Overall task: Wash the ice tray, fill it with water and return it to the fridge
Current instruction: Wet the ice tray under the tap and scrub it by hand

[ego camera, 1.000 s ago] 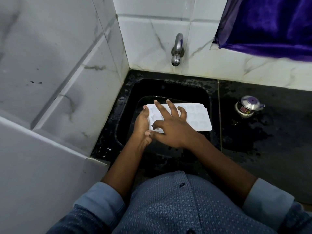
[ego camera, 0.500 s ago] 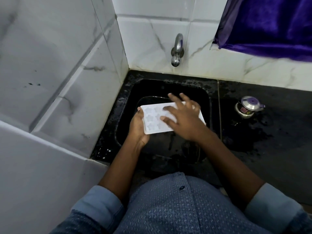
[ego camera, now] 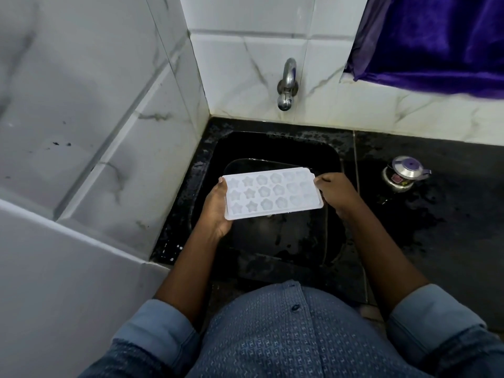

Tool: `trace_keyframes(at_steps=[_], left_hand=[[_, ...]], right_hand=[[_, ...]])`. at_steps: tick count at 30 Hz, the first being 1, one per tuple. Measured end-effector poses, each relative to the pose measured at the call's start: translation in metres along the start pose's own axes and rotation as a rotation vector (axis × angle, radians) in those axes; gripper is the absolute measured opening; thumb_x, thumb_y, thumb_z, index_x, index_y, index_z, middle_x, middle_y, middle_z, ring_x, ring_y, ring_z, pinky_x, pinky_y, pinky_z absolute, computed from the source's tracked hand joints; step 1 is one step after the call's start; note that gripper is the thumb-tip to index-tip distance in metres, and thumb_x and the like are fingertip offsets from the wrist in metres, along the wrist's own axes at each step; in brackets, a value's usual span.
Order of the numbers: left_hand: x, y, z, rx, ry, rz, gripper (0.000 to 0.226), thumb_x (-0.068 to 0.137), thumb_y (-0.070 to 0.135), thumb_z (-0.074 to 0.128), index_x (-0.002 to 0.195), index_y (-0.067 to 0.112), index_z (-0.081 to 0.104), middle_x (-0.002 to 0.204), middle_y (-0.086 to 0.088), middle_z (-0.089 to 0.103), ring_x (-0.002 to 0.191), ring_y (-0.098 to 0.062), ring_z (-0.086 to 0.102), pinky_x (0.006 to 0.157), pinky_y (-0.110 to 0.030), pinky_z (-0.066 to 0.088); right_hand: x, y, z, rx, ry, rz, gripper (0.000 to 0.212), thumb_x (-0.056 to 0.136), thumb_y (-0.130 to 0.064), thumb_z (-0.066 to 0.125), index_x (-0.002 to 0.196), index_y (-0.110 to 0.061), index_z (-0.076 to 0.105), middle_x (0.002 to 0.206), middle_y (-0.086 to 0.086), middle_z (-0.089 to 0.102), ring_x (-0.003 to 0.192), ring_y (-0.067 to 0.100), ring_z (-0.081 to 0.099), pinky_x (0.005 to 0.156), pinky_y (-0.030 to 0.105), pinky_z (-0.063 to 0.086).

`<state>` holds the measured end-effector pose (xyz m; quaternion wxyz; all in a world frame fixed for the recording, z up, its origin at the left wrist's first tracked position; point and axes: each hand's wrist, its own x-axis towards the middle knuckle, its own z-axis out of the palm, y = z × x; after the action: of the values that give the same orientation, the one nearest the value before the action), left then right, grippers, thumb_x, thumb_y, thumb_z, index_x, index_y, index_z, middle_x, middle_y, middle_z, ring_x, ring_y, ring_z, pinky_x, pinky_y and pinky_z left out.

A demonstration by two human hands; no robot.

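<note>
White tiled walls [ego camera: 81, 105], grey-veined, close off the corner. Black bench [ego camera: 436, 241] runs to the right, wet and speckled. Black sink [ego camera: 272, 148] is sunk into it at the corner. Purple cloth [ego camera: 436, 36] hangs at upper right.

Ice tray [ego camera: 272, 193]: white, star and flower cavities facing up. It is held roughly level over the sink, touching neither sink nor bench.

Left grip [ego camera: 215, 211] is curled round the tray's left short end, thumb on the rim. Right grip [ego camera: 338, 192] pinches the right short end.

Tap [ego camera: 286, 85] sits on the back wall, above and behind the tray; no stream visible. Small lidded steel pot [ego camera: 403, 173] stands on the bench, well apart from the sink.

Judgement: washing looks about done and filling is due (water in the cavities: cannot tell). Next move calls for one grip to free itself for the tap. The other must carry the tray level under the spout.
</note>
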<state>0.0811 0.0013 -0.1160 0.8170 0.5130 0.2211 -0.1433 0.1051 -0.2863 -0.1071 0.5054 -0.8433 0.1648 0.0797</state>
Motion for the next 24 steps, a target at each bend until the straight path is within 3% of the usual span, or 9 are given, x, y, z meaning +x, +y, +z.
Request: trace_keyframes(at_steps=[3,8,11,14,18,20,22,24], left_hand=[[0.007,0.001,-0.003,0.118,0.114,-0.058,0.046,0.112,0.042,0.045,0.131,0.006,0.067,0.122,-0.017,0.076,0.107,-0.036,0.076,0.089,-0.06,0.061],[0.02,0.01,0.002,0.194,0.219,-0.134,0.035,0.11,0.027,0.049,0.121,0.002,0.07,0.112,-0.017,0.078,0.097,-0.04,0.077,0.083,-0.064,0.062],[0.027,0.023,0.009,0.229,0.225,-0.127,0.035,0.103,0.009,0.041,0.123,-0.001,0.068,0.114,-0.02,0.076,0.099,-0.042,0.075,0.081,-0.06,0.063],[0.035,0.035,0.015,0.294,0.193,-0.092,0.034,0.102,0.009,0.042,0.117,0.006,0.072,0.116,-0.018,0.076,0.1,-0.038,0.074,0.081,-0.054,0.063],[0.038,0.053,0.029,0.398,0.149,0.07,0.029,0.108,0.004,0.046,0.121,0.017,0.069,0.107,-0.003,0.075,0.088,-0.018,0.071,0.062,-0.029,0.058],[0.044,0.055,0.027,0.402,0.168,0.184,0.024,0.104,0.003,0.057,0.123,0.011,0.071,0.112,-0.007,0.076,0.089,-0.019,0.071,0.07,-0.029,0.058],[0.046,0.054,0.022,0.408,0.151,0.306,0.018,0.099,0.0,0.066,0.113,0.008,0.075,0.107,-0.011,0.077,0.092,-0.022,0.072,0.082,-0.035,0.06],[0.047,0.051,0.017,0.45,0.116,0.42,0.018,0.095,-0.003,0.071,0.099,0.013,0.077,0.095,-0.001,0.079,0.089,-0.016,0.073,0.085,-0.033,0.06]], right_hand=[[0.005,0.002,0.001,0.087,0.004,0.053,0.022,0.104,-0.013,0.058,0.09,-0.009,0.073,0.085,0.007,0.07,0.073,0.021,0.064,0.063,0.03,0.049],[0.014,0.005,0.004,0.096,0.037,0.057,0.026,0.102,-0.011,0.06,0.08,-0.018,0.071,0.082,0.004,0.069,0.074,0.019,0.063,0.064,0.028,0.047],[0.017,0.002,0.002,0.103,0.049,0.069,0.026,0.103,-0.014,0.06,0.08,-0.017,0.07,0.088,0.008,0.071,0.078,0.022,0.064,0.066,0.029,0.048],[0.022,0.0,-0.002,0.134,0.077,0.042,0.024,0.105,-0.016,0.058,0.085,-0.009,0.069,0.094,0.023,0.071,0.08,0.028,0.064,0.069,0.039,0.051],[0.03,-0.004,-0.009,0.111,0.171,-0.081,0.016,0.104,-0.018,0.059,0.092,-0.015,0.069,0.097,0.011,0.073,0.093,0.034,0.071,0.085,0.053,0.06],[0.031,-0.005,-0.012,0.082,0.221,-0.153,0.013,0.104,-0.018,0.059,0.103,-0.013,0.07,0.099,0.006,0.073,0.094,0.029,0.071,0.088,0.052,0.059],[0.03,-0.006,-0.018,0.008,0.269,-0.24,0.015,0.102,-0.017,0.059,0.109,-0.012,0.071,0.1,0.002,0.072,0.093,0.023,0.067,0.087,0.042,0.055],[0.033,0.001,-0.021,-0.158,0.336,-0.344,0.018,0.1,-0.019,0.059,0.111,-0.014,0.073,0.105,0.006,0.073,0.101,0.029,0.065,0.09,0.037,0.045]])
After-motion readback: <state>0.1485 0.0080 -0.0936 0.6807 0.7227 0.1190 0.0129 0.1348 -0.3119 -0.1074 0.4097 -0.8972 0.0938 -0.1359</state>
